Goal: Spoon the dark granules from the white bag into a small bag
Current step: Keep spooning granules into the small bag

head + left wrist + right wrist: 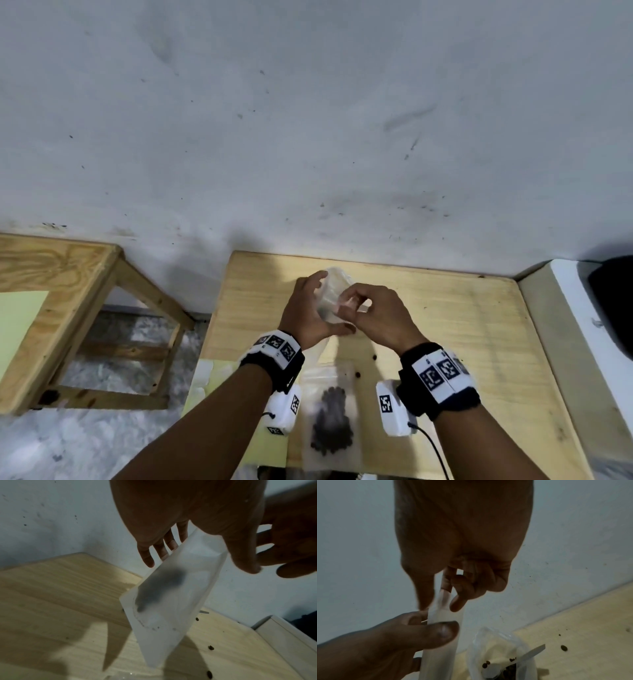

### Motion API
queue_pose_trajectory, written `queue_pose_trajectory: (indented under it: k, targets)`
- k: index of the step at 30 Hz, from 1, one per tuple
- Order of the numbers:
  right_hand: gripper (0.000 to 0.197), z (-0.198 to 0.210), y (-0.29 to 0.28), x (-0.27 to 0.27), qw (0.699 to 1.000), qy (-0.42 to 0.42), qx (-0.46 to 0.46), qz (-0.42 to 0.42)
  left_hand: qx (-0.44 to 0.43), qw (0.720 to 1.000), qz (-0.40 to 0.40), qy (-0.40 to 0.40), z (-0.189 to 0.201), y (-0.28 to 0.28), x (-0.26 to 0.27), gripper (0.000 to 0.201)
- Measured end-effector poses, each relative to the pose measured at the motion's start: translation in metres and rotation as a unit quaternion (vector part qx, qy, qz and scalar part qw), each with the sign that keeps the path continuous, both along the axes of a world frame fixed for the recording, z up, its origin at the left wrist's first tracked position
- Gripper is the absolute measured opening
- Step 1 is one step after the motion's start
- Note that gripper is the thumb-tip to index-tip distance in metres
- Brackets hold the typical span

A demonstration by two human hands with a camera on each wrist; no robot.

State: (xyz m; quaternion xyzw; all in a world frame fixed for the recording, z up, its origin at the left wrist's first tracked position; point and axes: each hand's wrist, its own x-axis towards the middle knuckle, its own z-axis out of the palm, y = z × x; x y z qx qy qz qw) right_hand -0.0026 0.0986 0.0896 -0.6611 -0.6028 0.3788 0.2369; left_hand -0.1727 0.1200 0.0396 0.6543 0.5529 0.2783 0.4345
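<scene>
both hands pinch 1 small bag (171,595) over counter (462,329) | left hand (308,308), right hand (380,318) | filled bag (330,425) near edge | 3 stray granules (211,647) | white bag (501,655), spoon (532,653) inside

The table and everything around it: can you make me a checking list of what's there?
Surface: wooden table, pale wood.
Job's things: small bag held up in the air; white bag open on the table, with a spoon and dark granules inside; filled bag lying flat near the person.
Clutter: stray granules on the table.
Grippers: left hand and right hand both pinch the small bag's top.
Cables: black cable from the right wrist camera.
Surroundings: marked grey wall; wooden frame at left; white object at right.
</scene>
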Motion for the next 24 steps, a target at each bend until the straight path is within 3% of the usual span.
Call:
queue_pose_trajectory:
  k: [3, 7, 8, 12, 17, 24]
  targets:
    - [0.009, 0.003, 0.008, 0.007, 0.996, -0.025, 0.055, -0.070, -0.013, 0.998, 0.034, -0.050, 0.008, -0.001, 0.002, 0.095]
    - [0.027, 0.002, 0.010, 0.010, 0.985, 0.039, 0.092, -0.141, -0.040, 0.985, 0.120, -0.120, 0.007, 0.008, 0.001, 0.021]
    - [0.032, 0.001, 0.009, 0.010, 0.982, 0.070, 0.087, -0.149, -0.039, 0.983, 0.125, -0.125, 0.006, 0.010, 0.000, 0.015]
    - [0.028, -0.005, 0.005, 0.010, 0.967, 0.199, 0.013, -0.161, -0.044, 0.977, 0.138, -0.156, 0.012, 0.009, 0.002, 0.035]
    - [0.015, -0.005, 0.000, 0.007, 0.947, 0.275, -0.012, -0.162, -0.067, 0.977, 0.118, -0.167, 0.018, 0.007, 0.006, 0.012]
    - [0.014, 0.006, 0.001, 0.002, 0.933, 0.310, -0.027, -0.180, -0.096, 0.967, 0.120, -0.203, 0.024, 0.004, 0.007, 0.010]
